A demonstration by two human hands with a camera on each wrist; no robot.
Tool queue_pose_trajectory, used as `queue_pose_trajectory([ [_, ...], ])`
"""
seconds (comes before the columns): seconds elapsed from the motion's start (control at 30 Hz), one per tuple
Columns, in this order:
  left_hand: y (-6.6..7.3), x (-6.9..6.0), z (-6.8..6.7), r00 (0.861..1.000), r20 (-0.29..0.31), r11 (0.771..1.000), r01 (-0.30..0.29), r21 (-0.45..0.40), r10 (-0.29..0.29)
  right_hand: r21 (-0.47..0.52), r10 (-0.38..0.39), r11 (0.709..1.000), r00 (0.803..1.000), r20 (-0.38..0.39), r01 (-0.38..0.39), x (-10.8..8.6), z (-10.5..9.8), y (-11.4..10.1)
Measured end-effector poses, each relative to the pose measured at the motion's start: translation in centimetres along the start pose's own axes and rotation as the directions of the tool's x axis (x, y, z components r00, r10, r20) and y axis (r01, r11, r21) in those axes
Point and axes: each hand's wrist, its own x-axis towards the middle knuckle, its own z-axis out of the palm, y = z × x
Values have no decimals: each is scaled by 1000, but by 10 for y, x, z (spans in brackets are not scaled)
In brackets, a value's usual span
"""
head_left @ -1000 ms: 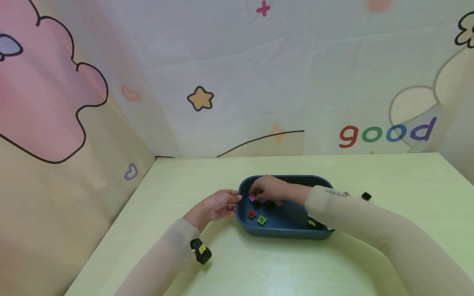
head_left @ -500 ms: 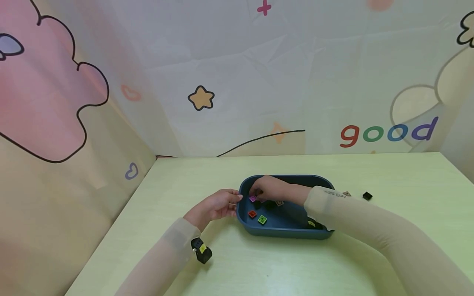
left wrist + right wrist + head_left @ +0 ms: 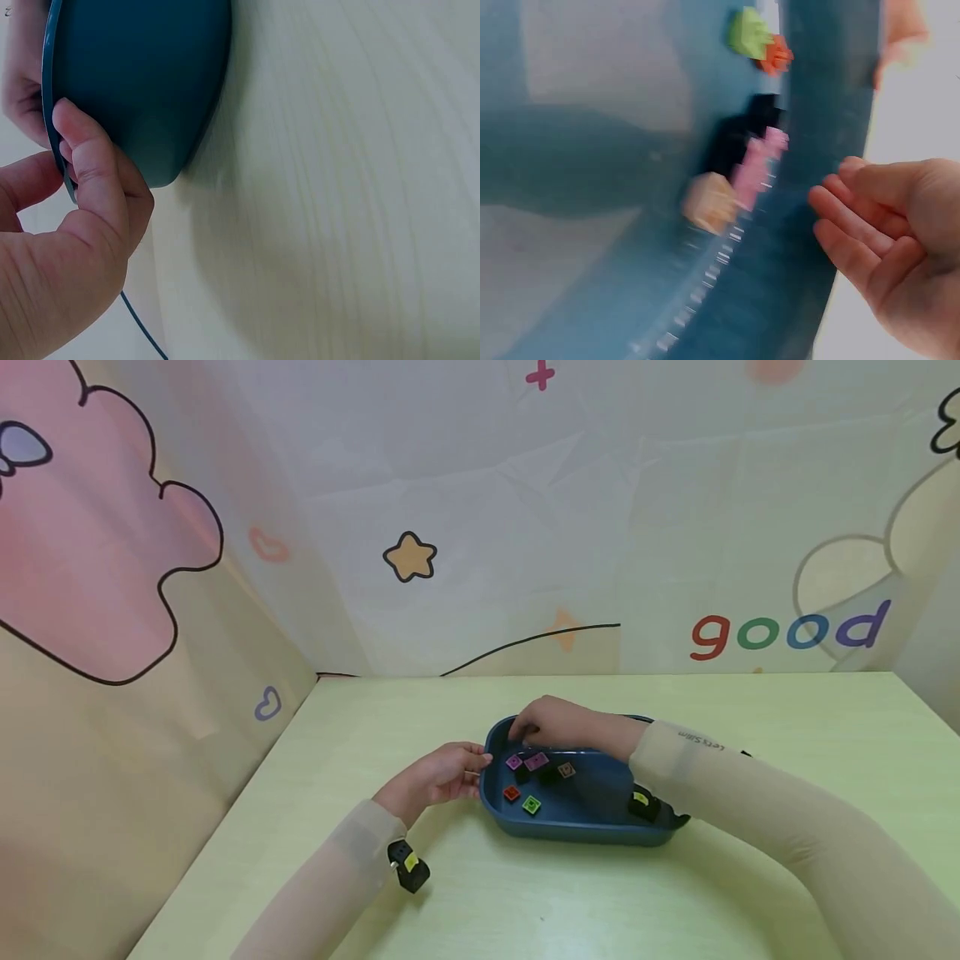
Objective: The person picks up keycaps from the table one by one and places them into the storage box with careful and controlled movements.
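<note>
A dark blue oval tray (image 3: 577, 835) stands on the table, holding small toy bricks. Its left end is pinched at the rim by my left hand (image 3: 442, 777), with thumb and fingers on either side of the wall in the left wrist view. Over the tray's far left side hovers my right hand (image 3: 558, 724), its fingers loosely bent and holding nothing in the right wrist view. Just below lie a long pink brick (image 3: 537, 762), a small pink brick (image 3: 513, 762), black bricks (image 3: 548, 775) and a beige brick (image 3: 566, 770). Nearer the front are a red brick (image 3: 512, 793) and a green brick (image 3: 532, 804).
The right sleeve (image 3: 720, 768) crosses the tray's right end and hides part of it. A black piece (image 3: 746, 753) on the table peeks out behind that sleeve. Small black cameras (image 3: 408, 866) hang at both wrists. A printed cloth (image 3: 480, 527) backs the table.
My right hand has lifted away from the pink bricks, up and slightly back, uncovering the long pink one. The right sleeve now covers the beige piece on the table. The left hand keeps its grip.
</note>
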Motion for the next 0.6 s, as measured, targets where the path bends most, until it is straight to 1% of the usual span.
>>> queue_pose_trajectory([
  [0.1, 0, 0, 0, 1000, -1, 1000, -2, -1, 2, -23, -7, 1000, 1000, 14, 7, -7, -14, -3],
  [0.27, 0, 0, 1, 1000, -9, 1000, -8, 4, 8, -31, 3, 1000, 1000, 28, -2, -21, -33, -7],
  [0.43, 0, 0, 2, 1000, -16, 1000, -11, 7, 11, -42, 0, 999, 1000, 1, 0, -37, -48, -11],
  [0.6, 0, 1, 1, 1000, -20, 1000, -5, 6, 5, -38, 19, 999, 998, -54, -21, -57, -61, -12],
])
